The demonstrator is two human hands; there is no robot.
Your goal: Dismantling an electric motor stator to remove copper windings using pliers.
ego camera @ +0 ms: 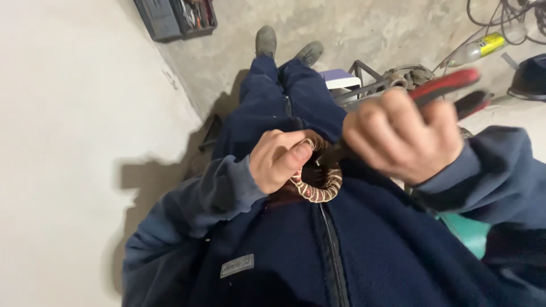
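My left hand (280, 159) is closed around a ring-shaped coil (320, 187) wound with copper-coloured wire, held against my dark blue fleece jacket at chest height. My right hand (401, 136) grips pliers with red and black handles (455, 88); the handles stick out to the upper right. The plier jaws point toward the coil and are hidden behind my fingers. The two hands are close together, nearly touching at the coil. My legs in blue trousers and grey shoes stretch out below on the concrete floor.
A white wall (68, 142) fills the left side. A dark toolbox (176, 17) with tools sits on the floor at top. A metal frame (364, 85), a spray can (478, 48), cables (512, 17) and a dark cap (529, 77) lie at the upper right.
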